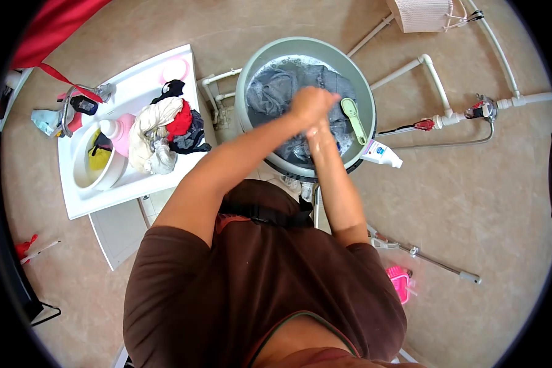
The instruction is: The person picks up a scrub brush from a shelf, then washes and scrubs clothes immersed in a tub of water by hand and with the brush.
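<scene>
Above a round grey-green tub (pixel 244 92), my left hand (pixel 313 107) is closed, its thumb side to the right. It lies over the end of my right arm, and whatever its fingers may grip is hidden. Of my right arm I see a wet wrist (pixel 316 131); the right hand's fingers are hidden behind the left hand. Below both hands, grey clothes (pixel 273 89) soak in foamy water. A pale green scoop-like brush (pixel 353 120) rests against the tub's right inner side.
A white sink unit (pixel 116 199) at left bears a clothes pile (pixel 156 132), a pink bottle (pixel 122 132) and a white basin (pixel 80 165). By the tub's lower right lies a white bottle (pixel 381 154). Pipes (pixel 435 83) run along the right; a pink basket (pixel 398 285) sits lower right.
</scene>
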`<act>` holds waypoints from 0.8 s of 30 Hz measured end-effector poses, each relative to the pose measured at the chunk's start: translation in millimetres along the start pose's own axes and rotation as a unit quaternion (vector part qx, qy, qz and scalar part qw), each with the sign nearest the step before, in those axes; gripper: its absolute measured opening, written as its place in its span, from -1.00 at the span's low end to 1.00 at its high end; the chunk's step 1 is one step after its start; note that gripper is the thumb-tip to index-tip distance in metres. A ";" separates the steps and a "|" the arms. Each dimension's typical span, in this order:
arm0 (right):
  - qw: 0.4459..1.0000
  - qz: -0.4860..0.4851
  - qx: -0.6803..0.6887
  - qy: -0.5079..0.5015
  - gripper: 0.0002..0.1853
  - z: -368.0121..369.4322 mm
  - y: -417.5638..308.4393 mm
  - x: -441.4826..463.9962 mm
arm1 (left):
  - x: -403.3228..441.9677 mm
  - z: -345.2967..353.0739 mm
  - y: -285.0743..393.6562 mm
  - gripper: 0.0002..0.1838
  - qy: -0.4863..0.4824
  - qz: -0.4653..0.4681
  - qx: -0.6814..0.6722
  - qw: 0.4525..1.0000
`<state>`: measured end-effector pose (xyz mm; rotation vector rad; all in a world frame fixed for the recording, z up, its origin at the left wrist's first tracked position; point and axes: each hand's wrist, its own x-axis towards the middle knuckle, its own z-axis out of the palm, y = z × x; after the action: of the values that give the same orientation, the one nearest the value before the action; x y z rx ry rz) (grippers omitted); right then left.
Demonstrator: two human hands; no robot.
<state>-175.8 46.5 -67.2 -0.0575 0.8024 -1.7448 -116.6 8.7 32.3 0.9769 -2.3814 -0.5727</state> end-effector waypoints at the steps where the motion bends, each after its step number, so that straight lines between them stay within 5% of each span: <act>1: 0.965 -0.011 -0.231 0.124 -0.67 52.6 -18.0 -40.9 | 12.5 15.2 -19.2 -0.50 0.032 -0.035 0.016 0.999; 2: 0.980 0.029 -0.156 0.123 -0.72 70.9 -22.8 -47.4 | 16.1 26.2 -29.0 -0.50 0.063 -0.072 0.032 0.995; 4: 0.987 -0.054 -0.141 0.054 -0.75 72.0 -20.7 -56.2 | 4.8 -3.1 -4.5 -0.47 0.091 0.006 0.031 0.995; 6: 0.986 -0.034 -0.152 0.066 -0.76 66.6 -14.6 -54.7 | -25.5 -13.2 24.9 -0.46 0.123 0.082 -0.018 0.989; 8: 0.983 -0.020 -0.165 0.079 -0.77 58.0 -12.1 -48.5 | -23.0 1.8 24.9 -0.48 0.212 0.140 0.159 0.954; 10: 0.979 -0.008 -0.182 0.092 -0.79 49.6 -14.9 -41.8 | -10.8 0.6 7.9 -0.48 0.030 0.068 0.046 0.996; 13: 0.975 0.020 -0.192 0.107 -0.79 53.2 -30.3 -33.5 | 17.8 -22.8 -30.8 -0.48 0.102 -0.072 -0.040 0.991; 16: 0.978 -0.036 -0.157 0.129 -0.76 54.9 -51.0 -13.8 | 32.5 -16.4 -45.8 -0.46 0.207 -0.084 -0.088 0.971; 20: 0.964 -0.087 -0.230 0.097 -0.72 36.4 -65.7 16.7 | 34.1 -3.0 -71.9 -0.59 0.079 -0.213 -0.090 0.970; 22: 0.830 -0.154 -0.522 0.120 -0.66 1.0 -47.8 43.4 | 29.5 24.3 -90.7 -0.61 -0.046 -0.237 -0.088 0.966; 24: 0.593 -0.223 -0.770 0.085 -0.63 -19.5 -32.8 50.2 | 18.9 45.8 -102.3 -0.64 -0.123 -0.236 -0.059 0.962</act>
<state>-228.7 15.8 -82.3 -1.3641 2.3843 -0.8948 -101.8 -63.4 -54.3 1.5059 -2.2862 -1.0534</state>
